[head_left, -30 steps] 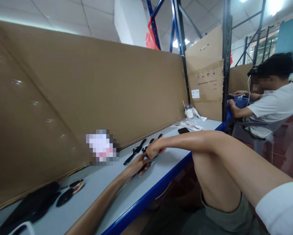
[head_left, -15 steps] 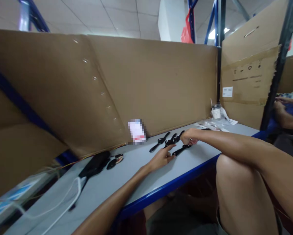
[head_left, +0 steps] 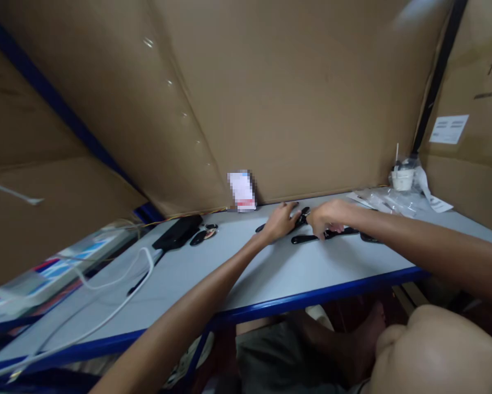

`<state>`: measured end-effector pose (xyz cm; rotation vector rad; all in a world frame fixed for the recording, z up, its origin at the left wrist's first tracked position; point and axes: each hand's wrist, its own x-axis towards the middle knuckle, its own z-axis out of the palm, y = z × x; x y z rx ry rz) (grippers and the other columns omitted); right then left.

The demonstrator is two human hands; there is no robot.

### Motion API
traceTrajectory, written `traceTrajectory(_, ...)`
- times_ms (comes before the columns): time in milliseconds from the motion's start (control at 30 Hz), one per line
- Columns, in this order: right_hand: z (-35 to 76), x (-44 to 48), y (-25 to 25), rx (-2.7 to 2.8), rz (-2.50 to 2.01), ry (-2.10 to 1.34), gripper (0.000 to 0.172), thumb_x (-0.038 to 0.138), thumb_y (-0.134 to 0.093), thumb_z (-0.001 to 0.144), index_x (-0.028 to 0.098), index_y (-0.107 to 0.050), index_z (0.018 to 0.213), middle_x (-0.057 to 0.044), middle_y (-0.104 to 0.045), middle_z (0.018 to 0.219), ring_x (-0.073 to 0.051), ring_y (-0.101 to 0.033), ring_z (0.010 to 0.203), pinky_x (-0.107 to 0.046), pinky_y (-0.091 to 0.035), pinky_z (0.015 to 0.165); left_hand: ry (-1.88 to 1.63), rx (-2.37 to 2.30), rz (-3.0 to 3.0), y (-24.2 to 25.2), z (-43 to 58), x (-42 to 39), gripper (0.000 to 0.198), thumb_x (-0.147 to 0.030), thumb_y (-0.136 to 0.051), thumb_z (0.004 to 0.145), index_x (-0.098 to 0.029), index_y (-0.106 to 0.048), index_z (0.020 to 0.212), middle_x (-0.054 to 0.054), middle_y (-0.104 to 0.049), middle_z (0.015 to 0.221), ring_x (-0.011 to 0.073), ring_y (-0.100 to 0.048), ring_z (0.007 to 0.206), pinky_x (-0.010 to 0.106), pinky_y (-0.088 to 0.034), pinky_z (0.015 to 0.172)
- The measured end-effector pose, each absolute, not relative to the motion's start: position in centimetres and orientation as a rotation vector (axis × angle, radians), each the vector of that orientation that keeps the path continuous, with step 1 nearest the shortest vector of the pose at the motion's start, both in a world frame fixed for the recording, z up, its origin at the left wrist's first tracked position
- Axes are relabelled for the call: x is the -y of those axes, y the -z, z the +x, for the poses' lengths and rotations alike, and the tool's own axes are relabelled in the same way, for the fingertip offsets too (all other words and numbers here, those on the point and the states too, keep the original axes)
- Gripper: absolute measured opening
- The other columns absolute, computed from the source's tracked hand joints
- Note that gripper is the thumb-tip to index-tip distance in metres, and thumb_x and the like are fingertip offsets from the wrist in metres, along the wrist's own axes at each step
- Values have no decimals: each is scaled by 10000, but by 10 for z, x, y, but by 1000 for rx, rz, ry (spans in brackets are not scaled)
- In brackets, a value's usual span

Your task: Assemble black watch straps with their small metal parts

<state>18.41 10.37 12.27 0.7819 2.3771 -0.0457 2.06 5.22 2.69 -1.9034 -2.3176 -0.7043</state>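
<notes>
Several black watch-like straps lie on the grey table (head_left: 295,273) near the cardboard wall. My left hand (head_left: 281,219) reaches forward with its fingers stretched flat, its tips resting on a far black strap (head_left: 302,214). My right hand (head_left: 330,216) is curled downward, its fingertips pinched on the near black strap (head_left: 307,238), which lies flat on the table. The two hands are close together, almost touching. Part of the straps is hidden under both hands.
A black pouch (head_left: 178,232) and two small dark oval pieces (head_left: 202,236) lie to the left, with a white cable (head_left: 118,279) trailing off. A blurred card (head_left: 242,190) leans on the cardboard wall (head_left: 290,98). Clear plastic bags (head_left: 383,200) and a white cup (head_left: 402,178) sit at the right. My knee (head_left: 434,350) is below the blue table edge.
The view has swung down and to the left. My left hand has slid forward onto the far strap. My right hand has come down onto the near strap.
</notes>
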Motion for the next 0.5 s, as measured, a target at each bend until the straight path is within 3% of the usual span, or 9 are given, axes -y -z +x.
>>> traceTrajectory(133, 210, -92, -103, -2624, 623, -52, 389, 124, -661, 850, 48, -720, 1228, -217, -771, 1037, -307, -769, 824, -370, -585, 701, 520, 2308, -1931, -4, 33, -46, 615, -545, -531, 1011, -215, -575, 1527, 225, -574, 1521, 399, -508, 1424, 560, -375, 1168)
traceTrajectory(233, 226, -93, -99, -2733, 616, -116, 417, 109, -610, 887, 64, -698, 1292, -256, -732, 1223, -322, -765, 995, -342, -563, 736, 485, 2343, -1885, -2, 26, -43, 635, -576, -504, 1015, -227, -570, 1541, 220, -536, 1574, 416, -431, 1498, 598, -315, 1202)
traceTrajectory(333, 240, -100, -99, -2757, 644, -209, 348, 101, -587, 919, 92, -728, 1236, -260, -718, 1260, -345, -728, 1143, -343, -544, 807, 610, 2438, -1841, -10, 5, -45, 629, -548, -432, 1050, -198, -543, 1561, 208, -569, 1559, 361, -503, 1458, 507, -381, 1169)
traceTrajectory(500, 255, -130, -104, -2770, 766, -334, 368, 76, -547, 951, 120, -720, 1273, -220, -735, 1255, -328, -720, 1172, -346, -526, 873, 829, 2498, -1636, -15, -30, -44, 529, -437, -456, 1056, -104, -629, 1429, 222, -705, 1377, 299, -655, 1265, 352, -482, 983)
